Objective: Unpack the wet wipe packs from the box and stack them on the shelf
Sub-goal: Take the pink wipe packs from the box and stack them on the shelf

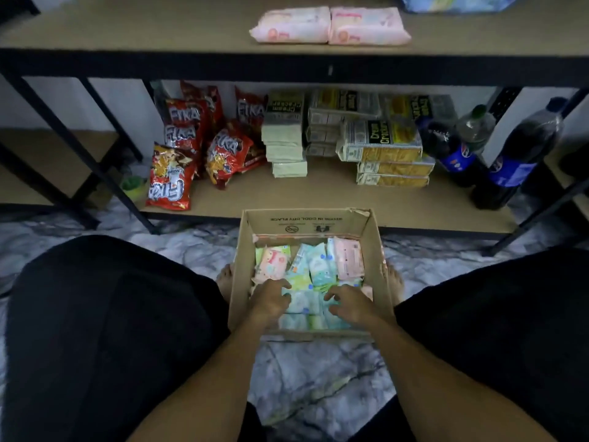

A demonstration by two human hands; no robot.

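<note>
Legs point(111, 330) in black at 7 and 5 o'clock. Left hand point(271, 298) and right hand point(350, 303) reach into box point(306, 220) at 6 o'clock, bent fingers on wipe packs point(315, 266) inside; cannot tell if either grabs one. Two pink packs point(330, 25) lie touching on top shelf point(159, 30) at 12 o'clock. Red snack bags point(181, 145) at 10, dark bottles point(516, 154) at 3.

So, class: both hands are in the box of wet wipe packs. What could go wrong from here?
The packs lie loose and jumbled in the box; a big grab by the left hand and right hand may drop some. The two pink packs sit near the front edge of the shelf; careless stacking there might knock them off.
</note>
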